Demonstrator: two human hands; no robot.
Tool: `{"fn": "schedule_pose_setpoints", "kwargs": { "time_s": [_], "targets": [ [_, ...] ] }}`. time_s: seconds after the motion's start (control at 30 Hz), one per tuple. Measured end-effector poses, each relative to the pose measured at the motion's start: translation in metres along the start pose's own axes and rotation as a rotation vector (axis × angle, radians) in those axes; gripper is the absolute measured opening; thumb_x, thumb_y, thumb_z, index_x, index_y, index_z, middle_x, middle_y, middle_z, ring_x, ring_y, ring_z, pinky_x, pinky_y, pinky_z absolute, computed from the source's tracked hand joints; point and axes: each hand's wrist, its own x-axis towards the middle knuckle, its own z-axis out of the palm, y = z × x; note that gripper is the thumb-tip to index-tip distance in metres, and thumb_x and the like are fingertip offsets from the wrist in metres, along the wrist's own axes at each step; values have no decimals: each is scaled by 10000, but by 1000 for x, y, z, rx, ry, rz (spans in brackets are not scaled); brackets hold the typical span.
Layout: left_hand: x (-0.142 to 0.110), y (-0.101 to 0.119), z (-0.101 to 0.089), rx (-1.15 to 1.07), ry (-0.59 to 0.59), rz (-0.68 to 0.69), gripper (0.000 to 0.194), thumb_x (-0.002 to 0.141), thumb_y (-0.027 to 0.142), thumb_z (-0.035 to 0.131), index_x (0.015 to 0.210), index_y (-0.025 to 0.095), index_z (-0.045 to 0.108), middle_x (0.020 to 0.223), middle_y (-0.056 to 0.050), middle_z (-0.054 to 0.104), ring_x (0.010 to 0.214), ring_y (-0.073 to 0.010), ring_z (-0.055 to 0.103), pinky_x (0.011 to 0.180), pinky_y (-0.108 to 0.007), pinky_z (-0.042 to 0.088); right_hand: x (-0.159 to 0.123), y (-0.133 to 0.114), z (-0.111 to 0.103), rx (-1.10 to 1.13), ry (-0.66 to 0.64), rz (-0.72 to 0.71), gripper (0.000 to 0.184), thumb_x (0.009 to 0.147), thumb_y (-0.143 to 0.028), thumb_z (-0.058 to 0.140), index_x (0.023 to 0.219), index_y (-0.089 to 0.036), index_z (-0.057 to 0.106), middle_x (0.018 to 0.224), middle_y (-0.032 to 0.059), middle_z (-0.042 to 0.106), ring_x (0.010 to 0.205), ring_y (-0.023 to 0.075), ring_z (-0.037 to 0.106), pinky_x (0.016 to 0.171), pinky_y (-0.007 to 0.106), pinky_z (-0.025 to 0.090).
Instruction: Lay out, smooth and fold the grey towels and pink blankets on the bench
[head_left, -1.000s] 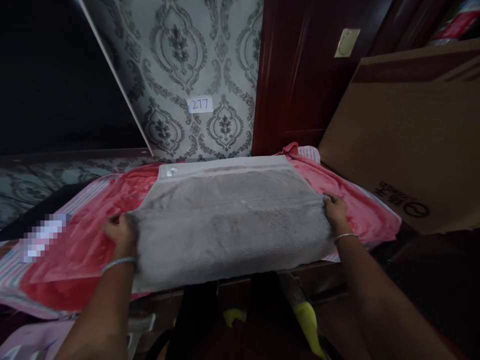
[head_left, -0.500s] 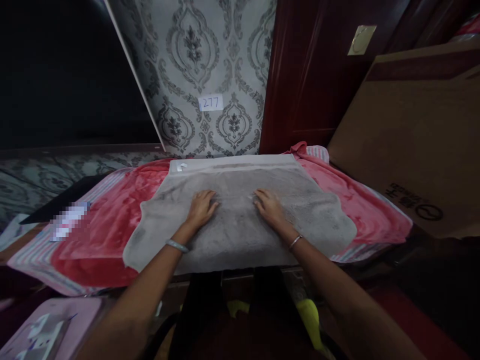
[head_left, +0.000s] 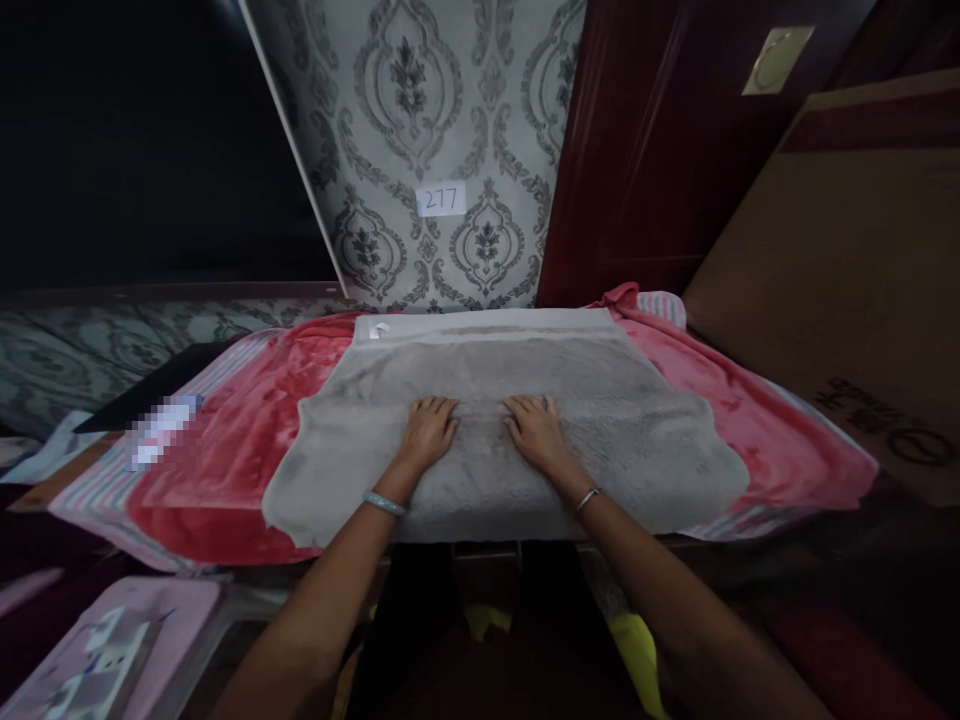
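A grey towel (head_left: 637, 440) lies folded flat on top of a red and pink blanket (head_left: 240, 440). My left hand (head_left: 427, 432) rests palm down on the towel's middle, fingers spread. My right hand (head_left: 534, 432) lies flat beside it, a little to the right, also pressing on the towel. Both wrists wear a thin bangle. Neither hand holds anything.
A large cardboard box (head_left: 840, 270) leans at the right. Behind stand patterned wallpaper with a "277" label (head_left: 440, 199) and a dark red wooden door (head_left: 645, 150). A pink object (head_left: 112, 650) lies at the lower left; a dark screen (head_left: 135, 140) fills the upper left.
My hands let go of the towel's left and right ends and came to its middle, where they now rest flat. The camera view shifted slightly left.
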Motion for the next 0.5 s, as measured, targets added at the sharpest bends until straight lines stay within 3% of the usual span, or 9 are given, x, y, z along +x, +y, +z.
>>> {"fn": "schedule_pose_setpoints", "kwargs": {
  "time_s": [0.13,0.3,0.5],
  "targets": [
    [-2,2,-1,-23,-11,6,358,988,259,475,1275,196,679,1311,-148,672,1222,-304,566,1057,-499,403,9,-4,5,10,-14,-57,366,997,-249,489,1305,-200,683,1371,158,653,1290,313,560,1184,611,278],
    [-8,3,-1,-16,1,7,326,984,253,496,1238,215,698,1257,-144,683,1194,-296,577,1022,-492,422,20,-21,28,58,9,-172,353,985,-251,497,1267,-205,706,1353,149,667,1277,296,572,1165,563,323],
    [-10,-6,-8,11,-42,31,330,1012,336,472,1180,201,722,1173,-134,712,1143,-286,611,1003,-463,450,14,-21,43,73,80,-170,376,987,-239,445,1246,-194,714,1314,145,694,1232,282,607,1143,561,353]
  ]
}}
